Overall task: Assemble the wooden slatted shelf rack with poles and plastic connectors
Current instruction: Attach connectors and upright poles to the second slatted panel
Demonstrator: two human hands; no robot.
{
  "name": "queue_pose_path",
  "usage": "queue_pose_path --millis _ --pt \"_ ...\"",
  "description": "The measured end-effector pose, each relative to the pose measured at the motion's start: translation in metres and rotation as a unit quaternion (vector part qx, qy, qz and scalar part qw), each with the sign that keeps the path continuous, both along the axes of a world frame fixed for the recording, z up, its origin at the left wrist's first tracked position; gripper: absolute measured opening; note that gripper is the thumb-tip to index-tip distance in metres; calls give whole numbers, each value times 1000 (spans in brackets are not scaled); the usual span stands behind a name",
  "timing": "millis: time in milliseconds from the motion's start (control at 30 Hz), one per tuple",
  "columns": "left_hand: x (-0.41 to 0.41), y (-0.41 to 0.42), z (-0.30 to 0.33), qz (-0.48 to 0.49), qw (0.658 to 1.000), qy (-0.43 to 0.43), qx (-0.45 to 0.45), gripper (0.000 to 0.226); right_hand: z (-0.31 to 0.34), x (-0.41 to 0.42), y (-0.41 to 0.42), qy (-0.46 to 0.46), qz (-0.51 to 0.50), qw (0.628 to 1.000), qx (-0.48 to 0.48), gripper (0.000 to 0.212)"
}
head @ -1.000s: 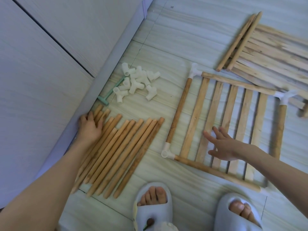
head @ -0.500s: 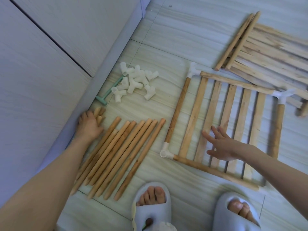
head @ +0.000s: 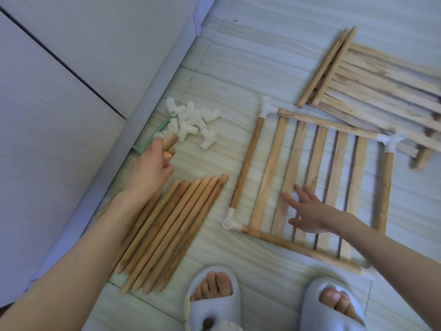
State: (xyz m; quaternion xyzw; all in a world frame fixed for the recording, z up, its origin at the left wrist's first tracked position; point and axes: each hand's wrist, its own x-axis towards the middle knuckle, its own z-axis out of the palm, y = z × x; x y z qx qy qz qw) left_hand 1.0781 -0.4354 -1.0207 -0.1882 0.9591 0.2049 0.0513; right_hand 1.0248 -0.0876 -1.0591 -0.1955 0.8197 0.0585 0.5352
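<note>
A person stands on a pale striped tile floor [head: 274, 56] in two soft grey slippers [head: 212, 299] and looks down at the parts of a rack.

The left hand [head: 152, 168] curls its fingers around a few short round wooden poles [head: 170, 143]. The tips of these poles stick out past the fingers, close to the heap of small white plastic connectors [head: 191, 121]. I cannot tell how many poles the hand holds. A thin green plastic tool [head: 152, 137] lies just beside the heap, next to the grey skirting strip [head: 133, 144] of the pale wall [head: 71, 80].

Under the left arm lies a row of long round wooden poles [head: 171, 230], side by side on the floor, touching each other.

To the right is the half-built square wooden slatted shelf [head: 310, 177]. It lies flat on the floor. It has round poles along its edges, flat slats across the middle, and white corner connectors [head: 230, 223] at its corners.

The right hand [head: 307, 211] is spread out with straight fingers over the slats near the bottom of the shelf. It holds nothing. I cannot tell if it touches the wood.

Past the shelf, at the top right, lies a pile of more wooden slat panels [head: 381, 84], and part of it is tucked under the shelf's far edge.
</note>
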Motion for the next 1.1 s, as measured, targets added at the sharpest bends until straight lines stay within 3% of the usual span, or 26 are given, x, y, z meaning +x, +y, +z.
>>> queue_pose_path --millis 100,200,300,433,567,700,767,900,1000,1100 --pt "-20 39 28 -55 987 17 147 33 11 -1 -6 60 -37 996 -47 59" --pt "-34 85 58 -55 948 45 311 32 34 5 -23 116 -148 957 -222 50" --pt "-41 126 81 -49 897 68 434 35 68 16 -47 -9 -256 891 -375 53" --pt "-41 163 104 -79 860 71 499 39 108 17 -41 -71 -305 825 -471 25" --pt "-30 185 133 -93 842 72 527 39 139 29 -11 -76 -326 813 -476 13" --pt "-19 201 165 -26 845 131 518 33 163 43 20 18 -372 798 -474 9" --pt "-12 206 179 2 851 178 494 32 172 51 46 82 -430 764 -474 8" --pt "7 215 198 -14 839 253 482 26 168 84 115 227 -581 649 -435 9" --pt "25 230 206 -22 819 271 505 24 151 118 159 307 -590 669 -332 12" --pt "38 240 208 -47 809 281 514 21 137 142 179 327 -598 670 -294 19"
